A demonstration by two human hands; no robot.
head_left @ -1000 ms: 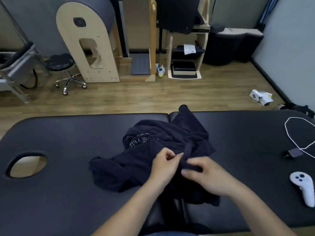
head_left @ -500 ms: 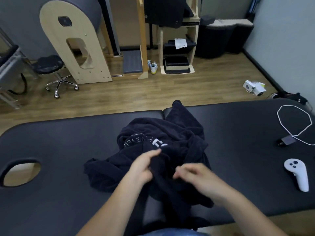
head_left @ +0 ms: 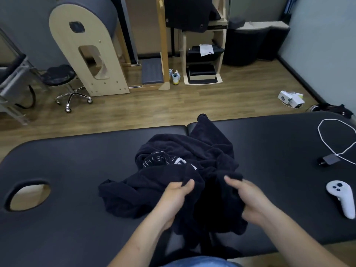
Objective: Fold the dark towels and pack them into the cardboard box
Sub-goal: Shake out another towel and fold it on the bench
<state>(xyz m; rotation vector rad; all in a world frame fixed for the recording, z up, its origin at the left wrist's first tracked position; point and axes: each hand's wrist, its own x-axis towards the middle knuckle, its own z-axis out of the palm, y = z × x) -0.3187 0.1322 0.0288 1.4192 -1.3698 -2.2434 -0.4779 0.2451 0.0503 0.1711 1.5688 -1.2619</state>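
A crumpled dark towel [head_left: 173, 164] with white lettering lies in a heap on the black padded table [head_left: 67, 166], one end reaching the far edge and another hanging over the near edge. My left hand [head_left: 178, 193] pinches a fold of the towel's near edge between thumb and fingers. My right hand [head_left: 248, 195] grips another part of that edge a little to the right, fingers curled into the cloth. The two hands are apart with bunched towel between them. No cardboard box is in view.
A white controller [head_left: 342, 197] lies at the table's right end, with a white cable [head_left: 335, 139] and a small dark plug [head_left: 329, 159] behind it. A face hole [head_left: 28, 195] opens at the left end. Stool, wooden equipment and a small white box [head_left: 290, 98] stand on the floor beyond.
My hands have moved apart along the towel's edge, the right one going right and the left one staying near the middle. The towel's near part has lifted and spread.
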